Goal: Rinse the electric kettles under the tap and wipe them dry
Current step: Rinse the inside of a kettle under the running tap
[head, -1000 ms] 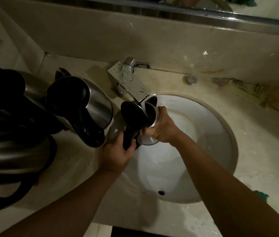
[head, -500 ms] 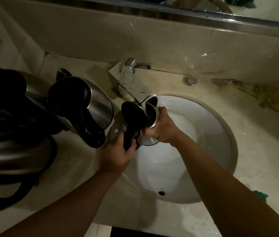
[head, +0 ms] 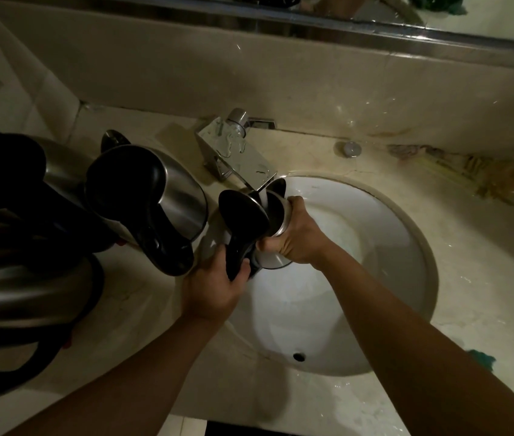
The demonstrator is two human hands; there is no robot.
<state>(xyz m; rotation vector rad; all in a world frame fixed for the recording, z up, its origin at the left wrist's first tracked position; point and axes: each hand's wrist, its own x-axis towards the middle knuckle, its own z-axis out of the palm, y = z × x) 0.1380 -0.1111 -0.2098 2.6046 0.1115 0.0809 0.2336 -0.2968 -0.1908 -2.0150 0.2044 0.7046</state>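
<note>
Nearby, spare kettles [head: 142,202] left of sink [head: 407,234], tap [head: 237,158] behind

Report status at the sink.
Left hand grips black handle. Right hand holds open steel kettle under chrome tap. Nothing blocking.

Almost nothing has shifted: I see the kettle [head: 276,225] under the tap [head: 243,162] drift a touch toward the frame's upper right, both hands gripping as before.

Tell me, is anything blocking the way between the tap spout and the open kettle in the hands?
Nothing visible does. The kettle, gripped by the left hand and right hand, sits right under the tap, lid open.
</note>
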